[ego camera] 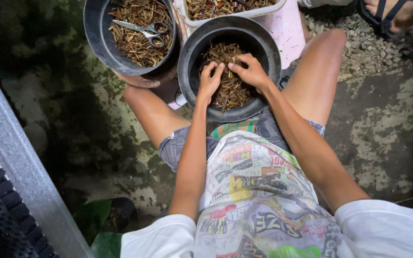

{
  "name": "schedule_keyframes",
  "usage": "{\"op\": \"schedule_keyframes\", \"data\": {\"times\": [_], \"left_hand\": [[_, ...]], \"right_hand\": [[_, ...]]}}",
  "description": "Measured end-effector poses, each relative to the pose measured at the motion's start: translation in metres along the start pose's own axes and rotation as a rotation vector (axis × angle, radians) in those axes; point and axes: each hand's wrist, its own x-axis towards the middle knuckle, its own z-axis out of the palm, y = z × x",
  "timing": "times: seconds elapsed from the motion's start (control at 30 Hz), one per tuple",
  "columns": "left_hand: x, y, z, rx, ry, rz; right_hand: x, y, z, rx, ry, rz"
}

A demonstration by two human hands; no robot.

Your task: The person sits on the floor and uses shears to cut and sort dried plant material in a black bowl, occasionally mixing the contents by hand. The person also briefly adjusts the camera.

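Note:
A black round pot sits between my knees, partly filled with brown dry plant pieces. Both hands are inside it. My left hand presses down on the pieces with fingers together. Beside it, my right hand rests on the same heap, fingers curled into the pieces. The two hands almost touch at the fingertips.
Another black pot at the upper left holds similar dry pieces and a pair of scissors. A white tub of the same material stands on a pink board. Someone's sandalled foot is at top right. Green leaves lie at bottom left.

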Motion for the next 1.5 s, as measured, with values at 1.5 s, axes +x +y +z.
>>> {"op": "schedule_keyframes", "data": {"times": [1.5], "left_hand": [[-0.004,0.003,-0.016,-0.045,0.067,0.118]], "right_hand": [[0.024,-0.002,-0.014,0.376,-0.236,0.362]]}}
